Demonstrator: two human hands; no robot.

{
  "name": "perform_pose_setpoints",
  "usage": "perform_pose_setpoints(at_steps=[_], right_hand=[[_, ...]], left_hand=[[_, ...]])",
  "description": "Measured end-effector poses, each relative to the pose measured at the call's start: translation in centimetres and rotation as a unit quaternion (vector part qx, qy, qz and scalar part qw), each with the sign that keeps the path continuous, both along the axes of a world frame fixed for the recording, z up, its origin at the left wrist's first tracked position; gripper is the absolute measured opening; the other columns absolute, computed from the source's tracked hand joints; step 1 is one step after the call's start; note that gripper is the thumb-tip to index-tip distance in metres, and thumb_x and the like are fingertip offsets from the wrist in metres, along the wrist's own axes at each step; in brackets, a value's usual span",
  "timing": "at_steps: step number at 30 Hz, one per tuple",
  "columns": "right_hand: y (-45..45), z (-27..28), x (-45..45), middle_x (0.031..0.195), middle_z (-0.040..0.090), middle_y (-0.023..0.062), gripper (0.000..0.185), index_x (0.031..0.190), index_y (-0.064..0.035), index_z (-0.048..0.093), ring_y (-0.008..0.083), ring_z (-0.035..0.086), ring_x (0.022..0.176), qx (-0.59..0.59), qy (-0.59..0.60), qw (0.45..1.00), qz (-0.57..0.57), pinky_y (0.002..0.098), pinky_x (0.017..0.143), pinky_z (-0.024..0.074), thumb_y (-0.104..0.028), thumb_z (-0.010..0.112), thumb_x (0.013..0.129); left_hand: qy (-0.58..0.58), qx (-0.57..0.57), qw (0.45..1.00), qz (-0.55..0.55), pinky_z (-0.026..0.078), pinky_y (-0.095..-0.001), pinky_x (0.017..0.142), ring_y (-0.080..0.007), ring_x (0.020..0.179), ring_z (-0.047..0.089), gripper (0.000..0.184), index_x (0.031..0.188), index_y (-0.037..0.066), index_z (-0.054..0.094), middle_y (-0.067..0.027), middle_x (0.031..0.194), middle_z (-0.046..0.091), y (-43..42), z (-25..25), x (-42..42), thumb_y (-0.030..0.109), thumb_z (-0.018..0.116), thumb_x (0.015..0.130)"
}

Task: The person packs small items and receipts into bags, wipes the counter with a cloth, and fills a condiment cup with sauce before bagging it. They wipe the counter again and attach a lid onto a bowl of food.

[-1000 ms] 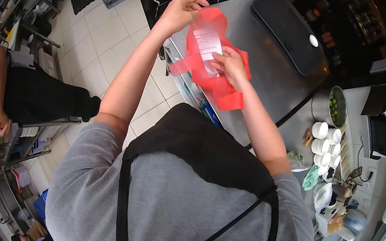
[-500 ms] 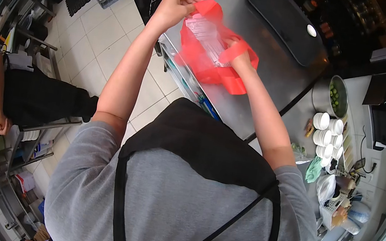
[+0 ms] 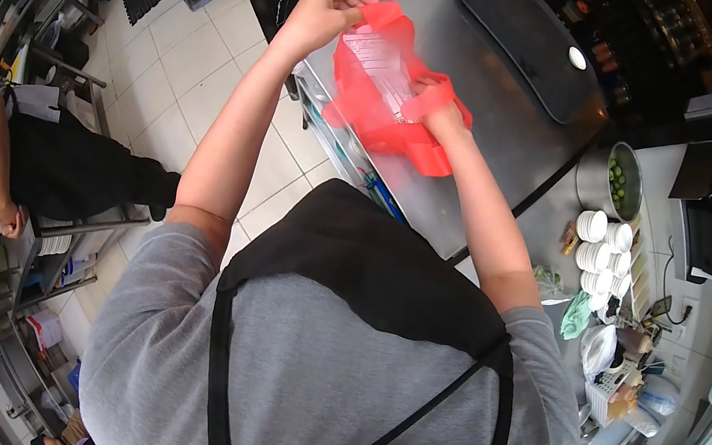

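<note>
A thin red plastic bag point(image 3: 366, 127) is held up between my hands over the near left part of the steel counter point(image 3: 514, 149). Inside its mouth lies a stack of pale, flat items with thin lines point(image 3: 381, 68), too indistinct to name. My left hand point(image 3: 327, 16) pinches the bag's upper edge at the far side. My right hand point(image 3: 444, 116) is closed around a red handle loop on the near right, with some fingers hidden behind the plastic.
A black board point(image 3: 525, 45) with a small white round item point(image 3: 577, 57) lies on the counter. To the right stand a metal pot of green fruit point(image 3: 619, 184) and stacks of white cups point(image 3: 595, 255). A person in a black apron point(image 3: 61, 160) is at left, by shelving.
My right hand and the handle loop have shifted slightly, and the bag's right side has drawn in a little. My left hand keeps its pinch.
</note>
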State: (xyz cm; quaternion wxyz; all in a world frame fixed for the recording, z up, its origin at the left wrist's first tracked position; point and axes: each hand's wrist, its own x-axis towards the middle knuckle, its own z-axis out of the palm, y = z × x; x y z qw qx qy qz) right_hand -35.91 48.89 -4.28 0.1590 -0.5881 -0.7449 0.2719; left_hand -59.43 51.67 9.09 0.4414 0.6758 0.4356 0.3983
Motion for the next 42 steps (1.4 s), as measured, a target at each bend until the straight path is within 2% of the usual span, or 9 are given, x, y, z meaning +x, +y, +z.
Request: perform_pose_setpoints(at_steps=[8, 17, 22, 23, 30, 34, 37, 40, 42], right_hand=[[-3.5, 1.2, 0.5, 0.112, 0.054, 0.0132, 0.029, 0.097, -0.0059, 0.061, 0.0284, 0.050, 0.102, -0.047, -0.094, 0.994, 0.030, 0.0344, 0.084, 0.0420, -0.021, 0.055, 0.072], [-4.8, 1.9, -1.6, 0.093, 0.058, 0.0127, 0.017, 0.082, -0.0039, 0.062, 0.0249, 0.056, 0.092, 0.169, -0.320, 0.932, 0.013, 0.0342, 0.068, 0.0502, -0.008, 0.051, 0.070], [-1.8, 2.4, -2.3, 0.088, 0.059, 0.0113, 0.015, 0.081, -0.0071, 0.061, 0.0255, 0.058, 0.085, 0.211, -0.196, 0.957, -0.040, 0.0358, 0.070, 0.0488, -0.010, 0.049, 0.073], [-1.2, 1.5, -2.6, 0.088, 0.058, 0.0113, 0.015, 0.080, -0.0069, 0.061, 0.0286, 0.057, 0.082, 0.302, -0.028, 0.953, -0.020, 0.0377, 0.070, 0.0476, -0.009, 0.047, 0.074], [-11.4, 7.6, 2.5, 0.092, 0.057, 0.0093, 0.016, 0.089, -0.0065, 0.058, 0.0269, 0.053, 0.091, 0.180, 0.151, 0.972, -0.012, 0.0384, 0.077, 0.0432, -0.013, 0.058, 0.075], [-19.5, 10.7, 12.5, 0.085, 0.060, 0.0100, 0.013, 0.087, -0.0071, 0.062, 0.0259, 0.057, 0.084, 0.337, 0.136, 0.901, -0.238, 0.0334, 0.074, 0.0454, -0.015, 0.059, 0.077], [-25.9, 9.5, 21.8, 0.080, 0.064, 0.0064, 0.017, 0.087, -0.0015, 0.062, 0.0125, 0.058, 0.071, 0.394, 0.226, 0.717, -0.528, 0.0275, 0.066, 0.0459, -0.017, 0.058, 0.081], [-33.1, 4.5, 33.4, 0.077, 0.062, 0.0136, 0.016, 0.084, 0.0007, 0.062, 0.0213, 0.060, 0.066, 0.458, 0.018, 0.582, -0.672, 0.0306, 0.060, 0.0462, -0.014, 0.059, 0.079], [-37.1, 1.6, 38.3, 0.073, 0.061, 0.0153, 0.017, 0.082, 0.0006, 0.062, 0.0254, 0.061, 0.066, 0.416, -0.128, 0.560, -0.706, 0.0351, 0.062, 0.0474, -0.014, 0.053, 0.081]], left_hand=[[-0.060, 0.023, 0.997, 0.045, 0.049, -0.0232, 0.060, -0.0111, 0.066, 0.059, 0.016, 0.088, -0.003, 0.060, -0.0062, 0.073, 0.061, 2.2, -0.4, -0.5, 0.003, 0.052, 0.075], [-0.090, 0.046, 0.993, 0.068, 0.051, -0.0235, 0.061, -0.0135, 0.068, 0.060, 0.016, 0.090, -0.003, 0.059, -0.0084, 0.080, 0.061, 6.3, 0.9, 0.5, 0.003, 0.052, 0.078], [-0.133, 0.075, 0.983, 0.099, 0.053, -0.0277, 0.067, -0.0168, 0.077, 0.059, 0.016, 0.097, -0.004, 0.054, -0.0106, 0.089, 0.058, 10.3, -0.9, -1.1, 0.001, 0.052, 0.082], [-0.127, 0.075, 0.985, 0.086, 0.053, -0.0279, 0.069, -0.0166, 0.079, 0.058, 0.017, 0.099, -0.003, 0.054, -0.0098, 0.090, 0.057, 10.4, -0.8, -1.6, 0.002, 0.052, 0.083], [-0.075, 0.154, 0.981, 0.090, 0.045, -0.0252, 0.076, -0.0144, 0.090, 0.054, 0.026, 0.106, 0.000, 0.053, -0.0074, 0.102, 0.056, 4.7, -1.4, -3.7, 0.011, 0.056, 0.083], [-0.064, 0.165, 0.970, 0.168, 0.043, -0.0273, 0.082, -0.0145, 0.091, 0.053, 0.024, 0.104, 0.000, 0.055, -0.0080, 0.099, 0.057, -0.3, -0.6, -3.1, 0.013, 0.055, 0.084], [-0.105, 0.139, 0.973, 0.153, 0.042, -0.0266, 0.082, -0.0131, 0.090, 0.053, 0.021, 0.100, 0.000, 0.056, -0.0069, 0.097, 0.057, -2.4, 0.2, -1.0, 0.015, 0.054, 0.085], [-0.089, 0.139, 0.980, 0.109, 0.042, -0.0266, 0.082, -0.0128, 0.090, 0.053, 0.021, 0.099, 0.000, 0.056, -0.0066, 0.096, 0.057, -4.9, 1.8, 3.5, 0.016, 0.053, 0.086], [-0.075, 0.159, 0.981, 0.083, 0.042, -0.0261, 0.081, -0.0126, 0.089, 0.053, 0.021, 0.098, -0.001, 0.056, -0.0065, 0.095, 0.057, -7.1, 2.9, 6.9, 0.016, 0.053, 0.086]])
